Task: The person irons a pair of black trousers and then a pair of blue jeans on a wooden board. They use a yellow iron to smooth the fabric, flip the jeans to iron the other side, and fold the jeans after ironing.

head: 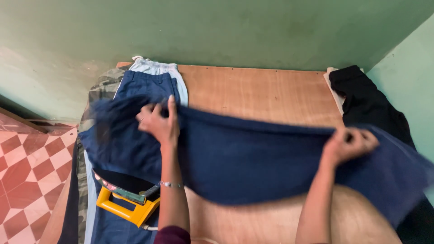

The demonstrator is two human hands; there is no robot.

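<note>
The dark blue cloth point(253, 162) hangs stretched above the wooden counter point(262, 92), its long axis running left to right between both hands. The left hand point(158, 123) has its fingers clenched on the upper edge near the folded stack of clothes point(149, 83); the right hand point(349, 143) pinches the same edge towards the black garment point(366, 104). A yellow iron point(126, 194) sits just below the left wrist, closer to that hand.
</note>
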